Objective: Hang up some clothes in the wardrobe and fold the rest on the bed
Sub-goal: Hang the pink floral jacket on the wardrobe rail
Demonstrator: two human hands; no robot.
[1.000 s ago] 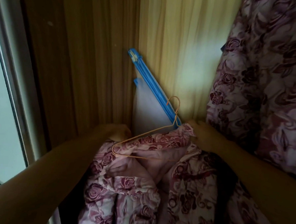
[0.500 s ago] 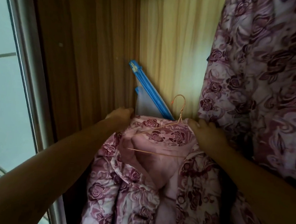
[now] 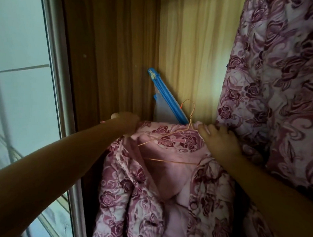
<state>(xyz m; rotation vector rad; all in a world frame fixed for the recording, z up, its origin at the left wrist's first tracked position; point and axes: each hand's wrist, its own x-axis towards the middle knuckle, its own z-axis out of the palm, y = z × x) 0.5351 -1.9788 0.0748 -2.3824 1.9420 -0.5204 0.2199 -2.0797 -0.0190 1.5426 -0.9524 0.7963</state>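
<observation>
A pink rose-print quilted jacket sits on a thin orange wire hanger, whose hook stands free above the collar. My left hand grips the jacket's left shoulder, its fingers hidden behind the fabric. My right hand grips the right shoulder next to the hook, fingers curled over the cloth. Both hold the jacket up inside the wooden wardrobe.
A second garment in the same rose print hangs at the right, touching my right wrist. A blue plastic frame leans in the wardrobe's back corner. A window frame runs down the left.
The jacket and hanger have risen, and the fabric now covers both hanger shoulders. My view has tilted up a little.
</observation>
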